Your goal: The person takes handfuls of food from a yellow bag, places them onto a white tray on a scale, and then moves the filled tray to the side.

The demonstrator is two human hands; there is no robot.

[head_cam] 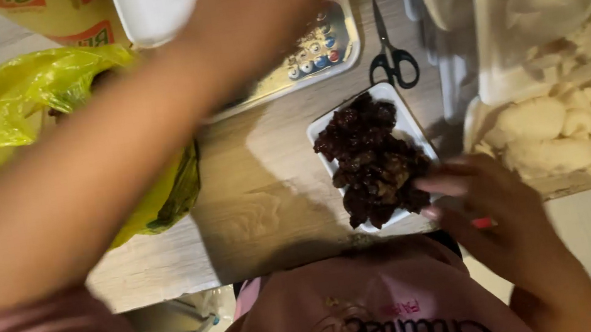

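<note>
One white tray (407, 119) of dark pieces, one pair of scissors (391, 58), one yellow bag (13, 106), two hands (502, 217).

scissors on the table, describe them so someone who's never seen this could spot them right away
Start at the light wooden table and find the white rectangular tray heaped with dark brown sticky food. Just beyond its far end lie the black-handled metal scissors, shut, blades pointing away from the person. They are the only thin black tool among trays and bags.

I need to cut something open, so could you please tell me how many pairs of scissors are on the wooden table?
1: a black-handled pair of scissors lies on the wooden table, just above the white tray. Others may be hidden under the arm.
</note>
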